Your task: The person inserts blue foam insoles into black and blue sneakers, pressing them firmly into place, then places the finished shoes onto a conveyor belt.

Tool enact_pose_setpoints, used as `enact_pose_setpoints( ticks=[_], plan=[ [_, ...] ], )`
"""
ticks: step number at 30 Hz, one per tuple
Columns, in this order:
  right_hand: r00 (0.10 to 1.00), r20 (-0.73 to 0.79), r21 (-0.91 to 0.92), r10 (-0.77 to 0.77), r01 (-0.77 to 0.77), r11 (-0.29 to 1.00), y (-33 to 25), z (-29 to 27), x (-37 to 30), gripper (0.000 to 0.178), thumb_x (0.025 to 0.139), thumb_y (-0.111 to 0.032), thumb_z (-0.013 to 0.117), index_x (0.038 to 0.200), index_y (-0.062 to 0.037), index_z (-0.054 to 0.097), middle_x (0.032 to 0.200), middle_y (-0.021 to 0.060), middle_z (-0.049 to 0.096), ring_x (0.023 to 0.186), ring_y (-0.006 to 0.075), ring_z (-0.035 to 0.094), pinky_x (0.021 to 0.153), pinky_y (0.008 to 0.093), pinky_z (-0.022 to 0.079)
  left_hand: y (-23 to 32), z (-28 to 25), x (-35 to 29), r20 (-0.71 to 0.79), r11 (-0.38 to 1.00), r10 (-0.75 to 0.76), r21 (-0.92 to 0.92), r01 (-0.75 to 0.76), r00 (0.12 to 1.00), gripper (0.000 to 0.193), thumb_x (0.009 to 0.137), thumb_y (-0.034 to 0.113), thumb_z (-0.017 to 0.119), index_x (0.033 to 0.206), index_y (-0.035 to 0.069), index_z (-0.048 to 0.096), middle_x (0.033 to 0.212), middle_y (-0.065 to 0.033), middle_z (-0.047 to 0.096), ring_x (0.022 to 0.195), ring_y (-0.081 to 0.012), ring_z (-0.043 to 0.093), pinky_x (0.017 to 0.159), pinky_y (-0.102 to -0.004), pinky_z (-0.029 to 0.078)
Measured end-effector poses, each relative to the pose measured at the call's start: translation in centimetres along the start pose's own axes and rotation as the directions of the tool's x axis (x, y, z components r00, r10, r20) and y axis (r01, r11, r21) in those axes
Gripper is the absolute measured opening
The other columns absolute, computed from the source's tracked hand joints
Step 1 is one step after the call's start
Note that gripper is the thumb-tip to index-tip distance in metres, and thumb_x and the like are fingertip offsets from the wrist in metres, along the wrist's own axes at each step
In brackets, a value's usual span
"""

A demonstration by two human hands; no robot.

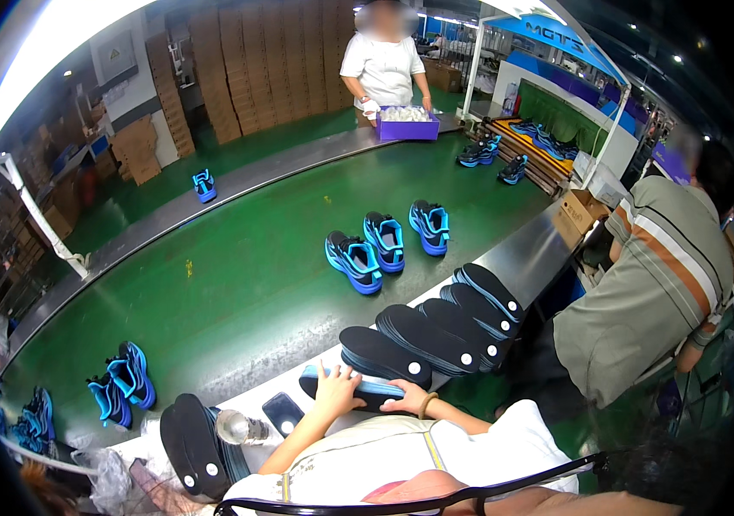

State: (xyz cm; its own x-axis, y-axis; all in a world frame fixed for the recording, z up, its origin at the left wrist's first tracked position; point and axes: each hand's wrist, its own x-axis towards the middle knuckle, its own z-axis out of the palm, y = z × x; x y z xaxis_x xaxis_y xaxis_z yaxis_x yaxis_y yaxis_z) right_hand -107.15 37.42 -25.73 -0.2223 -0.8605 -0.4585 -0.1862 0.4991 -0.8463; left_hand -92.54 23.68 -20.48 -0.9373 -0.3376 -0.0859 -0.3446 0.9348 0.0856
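A stack of black insoles with light-blue edges (373, 388) lies on its side on the white ledge close in front of me. My left hand (339, 391) rests on its left part, thumb and fingers spread round it. At the stack's right end, my right hand (405, 398) grips it with the fingers closed; a bracelet circles that wrist. Just beyond, another pile of black insoles (384, 354) lies flat, and several more piles (425, 338) run off to the right, with round white stickers near the heels. Left of my left arm lies a dark phone (282, 413).
A clear cup (240, 426) stands between the phone and a further insole pile (186, 447). Black-and-blue shoes (353, 262) sit on the green conveyor (238, 275). Across it, a person (382, 64) stands behind a purple box (407, 129). Another person (651, 275) bends at my right.
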Motion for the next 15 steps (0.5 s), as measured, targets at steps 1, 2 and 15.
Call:
enact_pose_setpoints(
  ticks=[1,2,15],
  plan=[
    [0.999,-0.027,0.051,0.033,-0.031,0.998,2.2,0.3,0.6,0.077,0.055,-0.036,0.072,0.113,0.0022,0.039,0.113,0.0182,0.042,0.103,0.0244,0.042,0.086,0.0314,0.033,0.2,0.8,0.3,-0.100,1.000,0.000,-0.008,-0.001,0.995,0.054,0.056,0.039,0.065,0.102,0.015,0.050,0.102,-0.0060,0.048,0.101,-0.0251,0.042,0.089,-0.0582,0.014],
    [0.992,-0.034,0.082,0.124,-0.121,0.989,2.8,0.2,0.6,0.082,0.052,-0.039,0.073,0.113,0.0039,0.037,0.111,0.0188,0.043,0.101,0.0261,0.043,0.084,0.0320,0.035,0.3,1.1,0.8,-0.205,1.000,0.001,-0.012,-0.003,0.979,0.055,0.057,0.038,0.064,0.104,0.014,0.049,0.105,-0.0062,0.047,0.103,-0.0249,0.041,0.089,-0.0583,0.014],
    [0.945,-0.164,-0.367,0.284,-0.326,0.872,2.8,-1.1,-1.3,0.079,0.056,-0.052,0.063,0.105,0.0071,0.043,0.102,0.0238,0.049,0.096,0.0294,0.048,0.080,0.0311,0.039,1.9,9.0,0.5,-0.289,0.942,0.004,-0.319,-0.100,0.957,0.050,0.070,0.044,0.052,0.111,0.017,0.046,0.119,-0.0084,0.036,0.115,-0.0249,0.026,0.089,-0.0539,0.012]
  ],
)
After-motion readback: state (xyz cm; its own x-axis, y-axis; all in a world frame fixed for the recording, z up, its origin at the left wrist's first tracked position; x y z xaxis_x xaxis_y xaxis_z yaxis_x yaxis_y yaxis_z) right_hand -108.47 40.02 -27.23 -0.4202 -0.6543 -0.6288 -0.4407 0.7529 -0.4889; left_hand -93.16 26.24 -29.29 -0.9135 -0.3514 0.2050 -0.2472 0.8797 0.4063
